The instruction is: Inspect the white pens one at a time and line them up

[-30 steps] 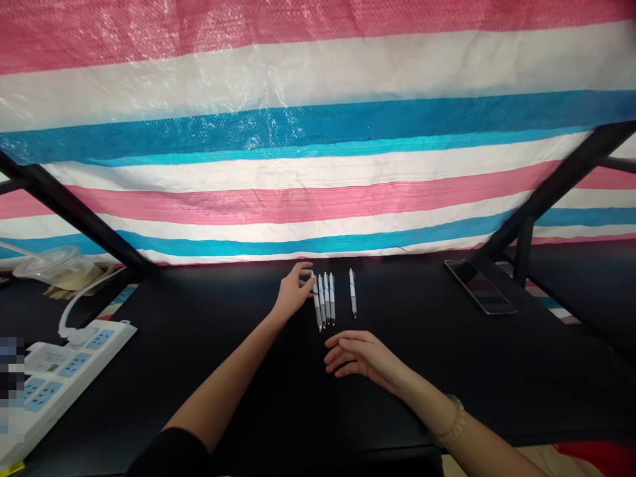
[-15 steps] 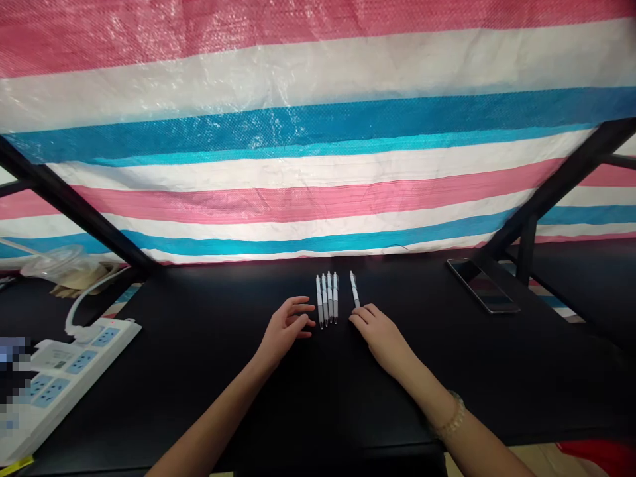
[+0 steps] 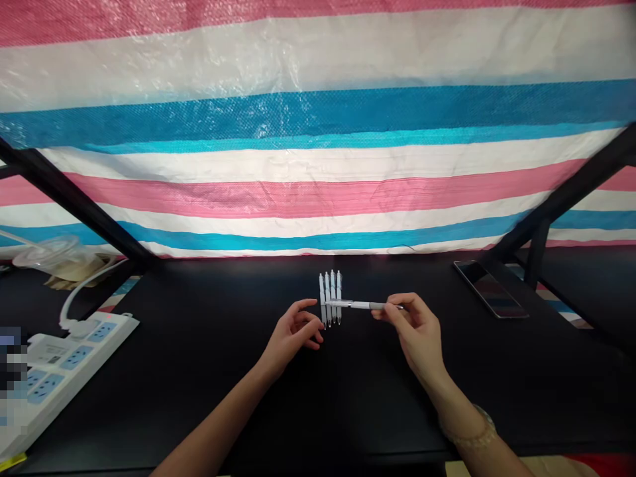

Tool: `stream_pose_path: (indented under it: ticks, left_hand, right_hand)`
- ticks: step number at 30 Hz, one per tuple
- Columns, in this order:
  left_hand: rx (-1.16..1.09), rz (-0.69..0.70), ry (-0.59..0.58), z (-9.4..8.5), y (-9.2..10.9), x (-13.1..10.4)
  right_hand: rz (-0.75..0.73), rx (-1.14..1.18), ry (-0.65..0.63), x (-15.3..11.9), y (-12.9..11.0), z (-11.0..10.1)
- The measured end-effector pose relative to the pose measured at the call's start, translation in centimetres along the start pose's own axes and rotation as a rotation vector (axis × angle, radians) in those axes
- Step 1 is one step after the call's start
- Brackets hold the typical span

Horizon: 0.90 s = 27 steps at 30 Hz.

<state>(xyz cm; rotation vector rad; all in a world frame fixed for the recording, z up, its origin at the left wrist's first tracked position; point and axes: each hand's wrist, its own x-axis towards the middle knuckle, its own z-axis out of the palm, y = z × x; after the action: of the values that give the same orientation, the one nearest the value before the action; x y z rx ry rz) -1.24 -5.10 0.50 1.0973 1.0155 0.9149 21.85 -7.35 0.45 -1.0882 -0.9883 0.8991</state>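
Now holds the single pen [image 3: 362, 305] in the right grip [image 3: 417, 334], closed in a light pinch near its grey writing end, almost level, with its clicker end aimed left. Has just picked it up from the counter [image 3: 358, 397], to the right of the row of four pens [image 3: 332, 285]; for the work in hand, likely means one pen singled out and four left lying side by side. Passes in front of that row in this view, at a height impossible to tell. Carries nothing in the left grip [image 3: 291, 334], loosely curled and partly open, just left of the row and close to the clicker end; cannot tell whether touching it. Compared with half a second ago, shows the right grip shifted rightward, with the pen turned crosswise instead of lying lengthwise. Shows no change in the row's count.
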Motion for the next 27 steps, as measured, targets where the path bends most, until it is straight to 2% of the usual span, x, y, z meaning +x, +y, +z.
stream_pose_path:
  ticks: [3,6,10,12,15,19,21,25,27]
  left_hand:
    - [-0.047,-0.003,-0.048,0.5,-0.4,0.0]
    - [-0.089,0.049,-0.001,0.6,-0.6,-0.1]
    - [-0.158,0.043,0.056,0.7,-0.8,-0.3]
    - [-0.142,0.025,0.053,0.8,-0.9,-0.4]
    - [-0.091,0.012,0.045,1.2,-1.1,-0.6]
    - [-0.055,0.024,0.041,1.6,-1.0,-1.1]
    - [-0.05,0.026,0.033,1.7,-0.9,-1.4]
    - [-0.061,0.024,0.011,1.7,-0.9,-1.9]
    - [-0.08,0.011,0.027,1.8,-1.1,-1.9]
  right_hand:
    - [0.225,0.192,-0.164,-0.5,0.0,0.7]
    - [0.418,0.261,-0.355,-1.1,-0.1,1.4]
    - [0.713,0.216,-0.625,-1.6,-0.3,1.6]
    - [0.775,0.105,-0.75,-1.7,-0.2,1.3]
    - [0.727,-0.061,-0.835,-1.5,0.1,1.0]
    - [0.441,-0.339,-0.769,-1.1,0.1,0.9]
    - [0.354,-0.426,-0.765,-0.9,-0.2,0.9]
    - [0.395,-0.389,-0.834,-0.9,-0.6,1.0]
    - [0.35,-0.448,-0.818,-1.1,-0.7,1.1]
